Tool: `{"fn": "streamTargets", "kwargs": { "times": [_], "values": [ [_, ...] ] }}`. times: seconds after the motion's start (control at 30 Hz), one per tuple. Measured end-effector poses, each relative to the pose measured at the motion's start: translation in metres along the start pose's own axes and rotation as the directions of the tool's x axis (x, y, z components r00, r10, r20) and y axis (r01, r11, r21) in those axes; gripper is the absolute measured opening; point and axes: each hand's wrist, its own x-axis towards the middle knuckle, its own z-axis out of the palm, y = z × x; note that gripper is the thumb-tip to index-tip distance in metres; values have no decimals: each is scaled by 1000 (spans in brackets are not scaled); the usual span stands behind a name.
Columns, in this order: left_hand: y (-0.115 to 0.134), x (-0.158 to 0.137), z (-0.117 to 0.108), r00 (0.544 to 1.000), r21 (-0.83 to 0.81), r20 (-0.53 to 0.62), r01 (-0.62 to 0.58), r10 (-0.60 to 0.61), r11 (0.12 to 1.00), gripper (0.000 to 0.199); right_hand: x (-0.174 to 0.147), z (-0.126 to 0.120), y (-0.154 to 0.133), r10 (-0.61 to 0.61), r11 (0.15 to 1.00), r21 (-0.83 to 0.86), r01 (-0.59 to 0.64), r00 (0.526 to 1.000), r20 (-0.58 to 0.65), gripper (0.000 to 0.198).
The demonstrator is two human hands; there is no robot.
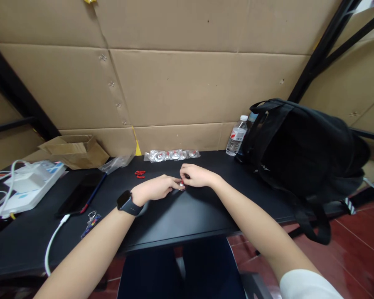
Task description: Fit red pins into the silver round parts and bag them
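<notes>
My left hand (157, 187), with a dark watch (129, 202) on its wrist, has its fingertips on a small, round, silvery disc (181, 187) on the black table (174, 224). Opposite it, my right hand (195, 176) pinches a small red piece (182, 182) at the top of that disc. The fingers partly cover both, and the disc's exact kind does not show. Left of the hands lie several red strips or loops (140, 173). Behind them, clear plastic packets (171, 155) with similar silvery round pieces line the table's back edge.
A black backpack (302, 153) and a water bottle (237, 136) stand at right. On the left are a cardboard box (75, 151), a phone (81, 194), a pen (93, 193), a keyring (92, 222), a power strip (40, 195) and a white cable (51, 245). Cardboard (180, 91) walls the back.
</notes>
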Motion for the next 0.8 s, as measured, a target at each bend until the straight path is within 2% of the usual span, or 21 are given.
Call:
{"fn": "streamTargets", "kwargs": {
  "times": [0.2, 0.4, 0.53, 0.7, 0.8],
  "values": [
    [-1, 1, 1, 993, 5, 59, 100, -100, 995, 72, 0, -2, 3, -62, 997, 38, 63, 997, -39, 11],
    [-5, 2, 5, 996, -28, 14, 92, -92, 995, 73, 1, -6, 2, -112, 988, 94, 120, 990, -87, 10],
    [-8, 2, 10, 997, 13, -16, 71, -71, 997, 73, 2, -7, 3, -90, 983, 149, 109, 988, -123, 9],
    [-14, 0, 16, 995, 14, -70, 78, -77, 997, 65, 6, -4, 5, -40, 977, 200, 69, 989, -143, 8],
    [-17, -1, 19, 993, -6, -92, 67, -68, 998, 63, 11, -7, 4, -18, 971, 230, 72, 974, -227, 10]
  ]
}}
